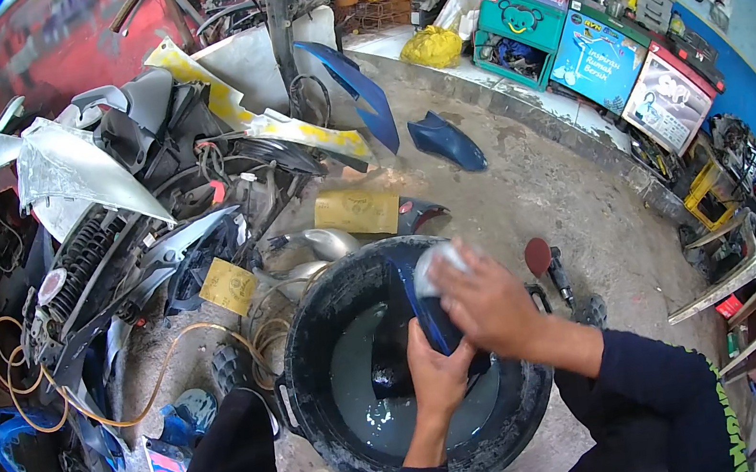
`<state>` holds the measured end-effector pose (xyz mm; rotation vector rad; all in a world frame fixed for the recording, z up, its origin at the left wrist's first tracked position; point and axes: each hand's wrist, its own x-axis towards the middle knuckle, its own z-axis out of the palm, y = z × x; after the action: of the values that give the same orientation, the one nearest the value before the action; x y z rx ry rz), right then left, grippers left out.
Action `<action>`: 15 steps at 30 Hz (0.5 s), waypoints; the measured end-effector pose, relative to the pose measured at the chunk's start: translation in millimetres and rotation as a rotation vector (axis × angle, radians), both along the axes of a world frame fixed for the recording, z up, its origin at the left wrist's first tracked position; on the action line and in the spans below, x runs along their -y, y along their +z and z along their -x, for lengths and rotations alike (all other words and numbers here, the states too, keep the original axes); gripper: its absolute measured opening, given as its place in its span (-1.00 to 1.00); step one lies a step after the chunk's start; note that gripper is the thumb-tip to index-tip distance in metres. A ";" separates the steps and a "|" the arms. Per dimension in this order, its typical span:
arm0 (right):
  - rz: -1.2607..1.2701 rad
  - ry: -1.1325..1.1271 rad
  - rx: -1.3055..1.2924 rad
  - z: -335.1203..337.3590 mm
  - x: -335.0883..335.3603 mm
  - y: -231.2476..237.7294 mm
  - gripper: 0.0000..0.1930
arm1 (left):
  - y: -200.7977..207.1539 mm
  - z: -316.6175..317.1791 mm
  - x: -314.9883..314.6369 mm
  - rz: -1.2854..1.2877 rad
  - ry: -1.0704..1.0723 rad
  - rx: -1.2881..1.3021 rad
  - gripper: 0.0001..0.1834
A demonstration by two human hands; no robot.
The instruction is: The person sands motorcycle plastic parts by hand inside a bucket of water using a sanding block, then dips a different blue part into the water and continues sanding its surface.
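Workshop floor, seen from above: a person crouches over a black tub (325,408) of cloudy water, wet-sanding or scrubbing a dark blue scooter body panel (427,311) that stands w/ its lower end in the tub, leaning on the rim's far side. Left hand (438,374) is wrapped around the panel's lower part, fingers closed on it to steady it; right hand (484,303) presses a pale wad, prob. cloth or wet abrasive paper (436,268), against the panel's upper end, fingers curled over the wad. Judged step: rubbing down the panel surface, mid-job. Next move prob. calls for a firm left grip so the wet piece won't slip, plus even strokes down the curve and a dip into the water. Nearby on the concrete: yellow sandpaper sheets (357,211), other blue fairing pieces (447,141), a stripped scooter (122,233) at left, a power sander (546,265) just beyond the tub.
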<state>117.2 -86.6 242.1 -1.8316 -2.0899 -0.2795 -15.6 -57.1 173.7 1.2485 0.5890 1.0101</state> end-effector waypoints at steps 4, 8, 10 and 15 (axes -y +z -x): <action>0.019 -0.009 0.012 9.0 7.8 -4.8 -0.50 | -11.9 -3.8 1.7 0.013 0.002 -0.020 -0.50; 0.012 0.002 0.022 -8.4 -1.0 -4.7 -0.50 | -3.6 -4.7 3.2 0.027 -0.013 -0.033 -0.49; -0.029 -0.086 0.058 -4.4 -1.8 -6.6 -0.51 | -5.6 -5.0 3.4 -0.022 -0.032 -0.113 -0.49; -0.090 -0.003 0.025 -1.5 -6.8 -9.4 -0.56 | -18.0 -4.7 -2.2 -0.002 -0.038 -0.084 -0.46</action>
<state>118.7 -79.8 232.8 -1.7884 -2.0562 -0.3929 -10.9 -54.9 155.7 1.3043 0.6272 0.9298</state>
